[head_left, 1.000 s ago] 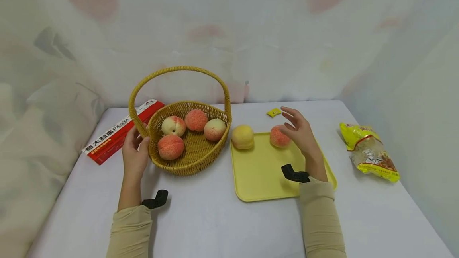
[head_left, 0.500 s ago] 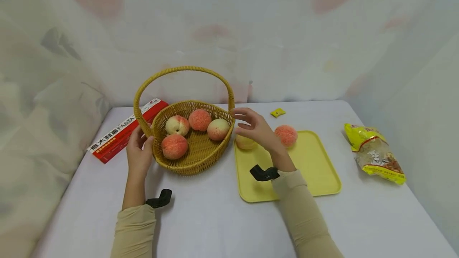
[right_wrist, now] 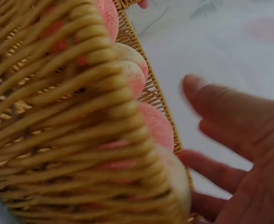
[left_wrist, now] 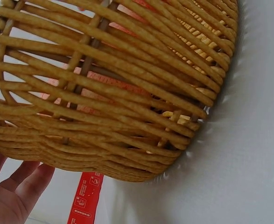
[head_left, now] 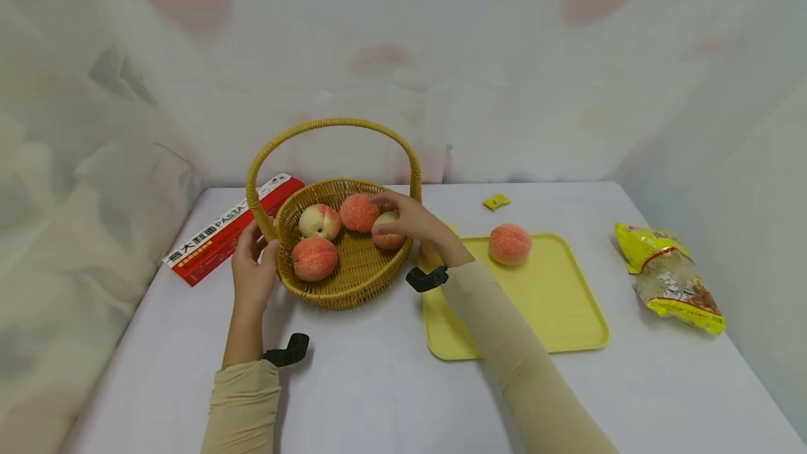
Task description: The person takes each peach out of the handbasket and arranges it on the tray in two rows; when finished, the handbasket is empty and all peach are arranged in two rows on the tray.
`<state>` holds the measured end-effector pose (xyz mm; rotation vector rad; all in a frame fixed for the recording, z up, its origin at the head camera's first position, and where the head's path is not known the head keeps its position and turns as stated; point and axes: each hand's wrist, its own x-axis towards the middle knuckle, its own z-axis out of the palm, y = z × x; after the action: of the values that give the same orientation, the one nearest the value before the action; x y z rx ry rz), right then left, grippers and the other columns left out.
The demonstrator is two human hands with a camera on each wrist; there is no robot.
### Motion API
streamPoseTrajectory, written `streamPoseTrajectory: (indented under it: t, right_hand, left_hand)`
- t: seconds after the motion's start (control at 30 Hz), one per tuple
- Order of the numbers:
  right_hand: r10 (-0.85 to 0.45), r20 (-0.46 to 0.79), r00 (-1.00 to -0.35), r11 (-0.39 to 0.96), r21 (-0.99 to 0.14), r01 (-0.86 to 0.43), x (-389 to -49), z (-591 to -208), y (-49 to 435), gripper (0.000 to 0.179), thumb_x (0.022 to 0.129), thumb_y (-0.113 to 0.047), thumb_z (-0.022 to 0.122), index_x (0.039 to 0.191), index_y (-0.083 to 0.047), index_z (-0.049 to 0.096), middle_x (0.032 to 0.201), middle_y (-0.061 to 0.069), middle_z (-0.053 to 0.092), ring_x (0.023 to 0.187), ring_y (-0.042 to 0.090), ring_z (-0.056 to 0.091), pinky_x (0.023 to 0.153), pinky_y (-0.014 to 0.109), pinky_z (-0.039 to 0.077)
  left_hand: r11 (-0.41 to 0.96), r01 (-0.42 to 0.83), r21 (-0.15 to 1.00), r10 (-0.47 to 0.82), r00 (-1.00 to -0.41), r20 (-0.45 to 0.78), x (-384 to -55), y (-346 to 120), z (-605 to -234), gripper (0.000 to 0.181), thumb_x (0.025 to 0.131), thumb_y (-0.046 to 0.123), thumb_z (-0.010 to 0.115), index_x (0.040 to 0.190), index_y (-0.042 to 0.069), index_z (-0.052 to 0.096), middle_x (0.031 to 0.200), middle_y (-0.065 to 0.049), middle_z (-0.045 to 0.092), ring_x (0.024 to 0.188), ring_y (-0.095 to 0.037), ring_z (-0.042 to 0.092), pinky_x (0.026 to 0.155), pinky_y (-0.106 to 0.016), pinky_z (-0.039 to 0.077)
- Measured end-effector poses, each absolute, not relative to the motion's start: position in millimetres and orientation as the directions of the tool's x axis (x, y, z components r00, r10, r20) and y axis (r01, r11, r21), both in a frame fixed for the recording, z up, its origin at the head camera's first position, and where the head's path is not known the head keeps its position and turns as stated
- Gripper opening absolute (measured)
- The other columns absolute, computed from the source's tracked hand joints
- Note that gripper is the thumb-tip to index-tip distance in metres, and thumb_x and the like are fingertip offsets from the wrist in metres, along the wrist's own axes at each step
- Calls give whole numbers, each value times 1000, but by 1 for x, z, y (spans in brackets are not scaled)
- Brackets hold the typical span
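A wicker basket (head_left: 353, 293) with a tall arched handle stands left of the middle, several peaches inside. My left hand (head_left: 255, 272) holds its left rim beside the handle's foot; in the left wrist view the fingertips go behind the woven rim. My right hand (head_left: 410, 219) reaches over the right rim, fingers apart and nothing gripped, overlapping a pale peach (head_left: 386, 237). A pale peach with a red blush (head_left: 319, 221) and two red peaches, one at the back (head_left: 359, 212) and one in front (head_left: 314, 258), lie further left in the basket.
The yellow tray (head_left: 542, 307) right of the basket bears a red peach (head_left: 510, 244); the right forearm covers most of a yellow peach there. A red pasta box (head_left: 221, 237) lies behind the left hand. Further off are a small yellow packet (head_left: 497, 202) and a plastic food bag (head_left: 668, 275).
My right hand has moved left from over the tray's red peach, across the yellow peach, to above the basket's right side. The left hand stays at the basket. The whole view has shifted slightly.
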<state>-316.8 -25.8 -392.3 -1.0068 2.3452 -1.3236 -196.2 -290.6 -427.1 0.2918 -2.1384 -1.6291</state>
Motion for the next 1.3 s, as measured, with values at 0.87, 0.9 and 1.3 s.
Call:
streamPoseTrajectory:
  t: [0.87,0.9,1.3]
  right_hand:
    - [-691,-177,-700,695,-427,-578,-321,-390,-45,54,75,-15,71,126,-14,54,123,4,55,112,17,49,94,31,41]
    - [-694,-168,-700,684,-456,-569,-321,-390,-44,52,75,-16,72,124,-14,54,123,3,55,112,17,49,94,30,40]
    - [-681,104,-725,391,-785,-480,-311,-382,-13,53,70,-19,79,119,-14,58,120,-3,55,101,14,54,83,31,47]
  left_hand:
    - [319,101,942,-415,-879,235,-197,-292,-430,48,94,7,48,138,26,40,136,-3,46,124,-23,45,104,-39,36]
    - [319,105,942,-413,-879,238,-198,-292,-430,48,94,7,48,138,26,40,136,-3,46,124,-23,45,104,-39,36]
    - [310,87,947,-428,-877,221,-198,-292,-432,48,94,7,49,138,24,41,136,-2,47,124,-25,45,103,-37,38]
